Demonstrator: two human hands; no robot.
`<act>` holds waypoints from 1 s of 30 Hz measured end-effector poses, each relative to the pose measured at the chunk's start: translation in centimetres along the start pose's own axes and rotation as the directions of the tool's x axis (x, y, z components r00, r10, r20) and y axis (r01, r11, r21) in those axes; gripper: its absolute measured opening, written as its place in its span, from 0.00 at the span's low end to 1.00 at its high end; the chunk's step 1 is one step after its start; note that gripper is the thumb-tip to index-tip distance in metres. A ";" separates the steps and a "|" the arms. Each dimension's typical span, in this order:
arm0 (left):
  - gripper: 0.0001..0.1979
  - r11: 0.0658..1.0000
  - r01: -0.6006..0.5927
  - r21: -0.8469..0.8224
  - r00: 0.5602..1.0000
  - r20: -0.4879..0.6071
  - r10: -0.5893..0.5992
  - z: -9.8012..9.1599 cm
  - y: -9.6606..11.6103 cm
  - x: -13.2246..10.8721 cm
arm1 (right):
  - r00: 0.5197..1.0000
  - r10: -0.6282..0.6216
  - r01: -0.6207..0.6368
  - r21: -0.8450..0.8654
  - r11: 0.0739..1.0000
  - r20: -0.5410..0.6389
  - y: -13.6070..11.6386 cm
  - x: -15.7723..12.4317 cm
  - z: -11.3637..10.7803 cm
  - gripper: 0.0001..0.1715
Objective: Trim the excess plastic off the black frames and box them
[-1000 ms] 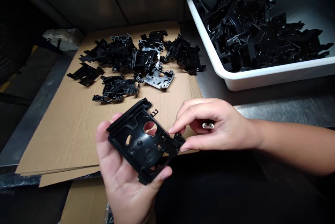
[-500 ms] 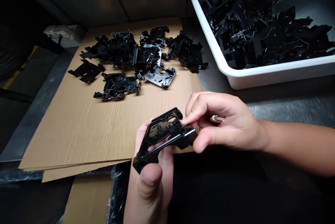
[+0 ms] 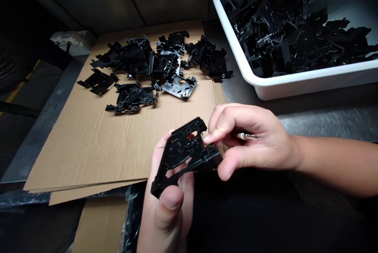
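I hold a flat black plastic bracket [image 3: 184,152] in front of me, tilted almost edge-on over the near edge of the cardboard. My left hand [image 3: 168,205] grips it from below, thumb on its lower corner and fingers behind it. My right hand [image 3: 249,138] pinches the bracket's right end between thumb and forefinger; a small shiny metal piece [image 3: 248,136] is tucked in its other fingers.
A brown cardboard sheet [image 3: 97,146] covers the metal bench, with a heap of several black brackets [image 3: 153,66] at its far end. A white bin [image 3: 295,81] full of the same black parts stands at the right. A grey block [image 3: 72,42] sits far left.
The bracket lay flat in my left palm a second ago; both hands have since turned it up on edge and shifted it right. In the last half second it barely moved.
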State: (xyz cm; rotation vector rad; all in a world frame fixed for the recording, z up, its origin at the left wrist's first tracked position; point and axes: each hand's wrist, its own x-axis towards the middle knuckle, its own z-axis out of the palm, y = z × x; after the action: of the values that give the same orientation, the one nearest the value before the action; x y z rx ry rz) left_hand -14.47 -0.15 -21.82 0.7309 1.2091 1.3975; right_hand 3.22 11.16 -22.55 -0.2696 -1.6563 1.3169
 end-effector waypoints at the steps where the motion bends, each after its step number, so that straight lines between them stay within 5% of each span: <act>1: 0.43 0.999 0.019 -0.045 1.000 0.011 -0.019 0.0 0.0 -0.1 | 1.000 -0.025 0.025 0.001 1.000 0.014 0.0 0.0 0.0 0.18; 4: 0.46 0.999 -0.027 -0.038 0.999 -0.038 0.025 -0.5 0.1 -0.4 | 0.992 -0.095 0.097 -0.024 0.995 0.088 -0.1 0.0 -0.1 0.17; 8: 0.55 0.959 -0.202 0.201 0.968 -0.108 0.226 -2.1 0.4 -1.0 | 0.979 -0.092 0.110 -0.088 0.990 0.182 -0.3 0.0 -0.1 0.14; 13: 0.60 0.830 -0.434 0.350 0.893 0.047 0.447 -3.4 0.9 -1.6 | 0.974 -0.036 0.063 -0.114 0.992 0.225 -0.6 -0.1 -0.2 0.12; 21: 0.51 0.828 -0.459 0.322 0.877 0.014 0.480 -2.8 1.8 -1.9 | 0.967 -0.020 0.056 -0.136 0.989 0.253 -0.9 0.0 -0.5 0.15; 30: 0.53 0.825 -0.481 0.295 0.871 0.054 0.488 -3.0 1.5 -1.6 | 0.970 -0.027 0.062 -0.139 0.988 0.241 -1.0 0.2 -0.4 0.15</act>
State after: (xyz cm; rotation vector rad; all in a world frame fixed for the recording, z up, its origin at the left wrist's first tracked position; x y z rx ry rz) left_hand -17.37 -2.32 -20.99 1.3136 1.3268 1.6510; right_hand 3.82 11.13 -21.64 -0.1632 -1.9546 1.2345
